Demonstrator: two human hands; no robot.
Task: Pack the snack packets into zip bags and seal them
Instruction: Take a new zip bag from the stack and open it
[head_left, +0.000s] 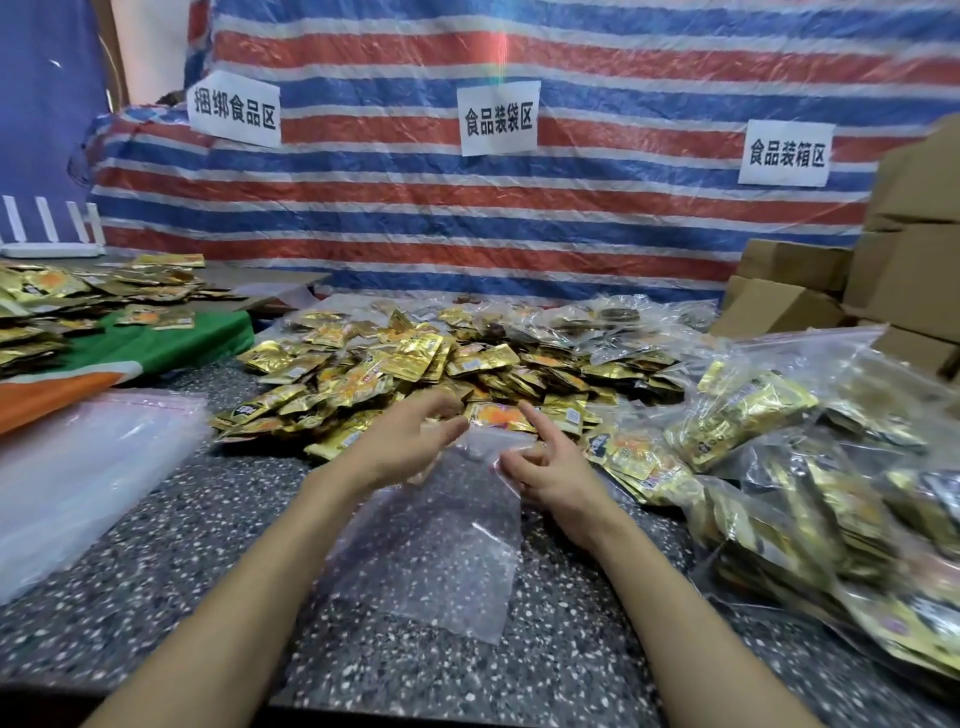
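Observation:
An empty clear zip bag (431, 545) lies flat on the speckled table (182, 597) in front of me, its mouth toward the snack pile. My left hand (410, 441) rests at the left of the bag's mouth with fingers spread and slightly blurred. My right hand (550, 467) pinches the right side of the mouth between thumb and bent fingers, index finger pointing forward. Just beyond both hands spreads a large heap of gold snack packets (415, 364). Whether the left hand grips the bag edge is unclear.
Filled zip bags of packets (810, 467) pile up at the right. A stack of empty zip bags (78, 467) lies at the left, near a green-and-orange cloth (156, 348) with more packets. Cardboard boxes (883, 270) stand back right; a striped tarp with paper signs hangs behind.

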